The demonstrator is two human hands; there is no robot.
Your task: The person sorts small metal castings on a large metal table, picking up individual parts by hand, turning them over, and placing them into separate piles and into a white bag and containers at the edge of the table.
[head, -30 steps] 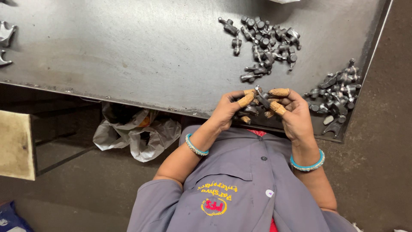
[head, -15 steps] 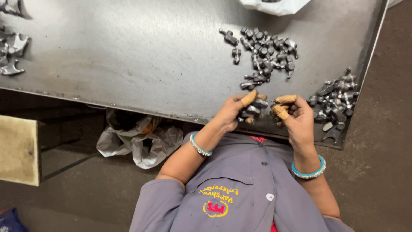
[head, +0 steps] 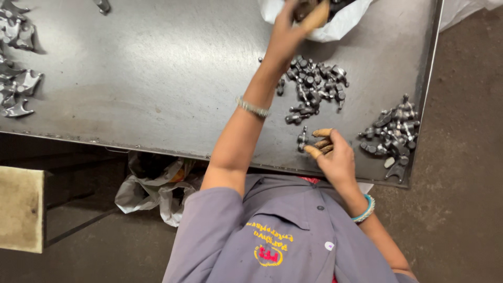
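On the grey metal table (head: 157,78), beyond the central pile of small metal parts (head: 314,86), the left hand (head: 293,23) is clenched on something blurred at a white bag (head: 335,23). Nearer than that pile, one small part (head: 303,141) is pinched by the right hand (head: 332,157); a second pile (head: 395,133) is kept to its right.

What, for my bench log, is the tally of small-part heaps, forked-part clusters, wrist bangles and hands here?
Small-part heaps: 2, centre heap, right heap
Forked-part cluster: 1
Bangles: 2, silver bangle, teal bangle
Hands: 2, left hand, right hand
Total: 7
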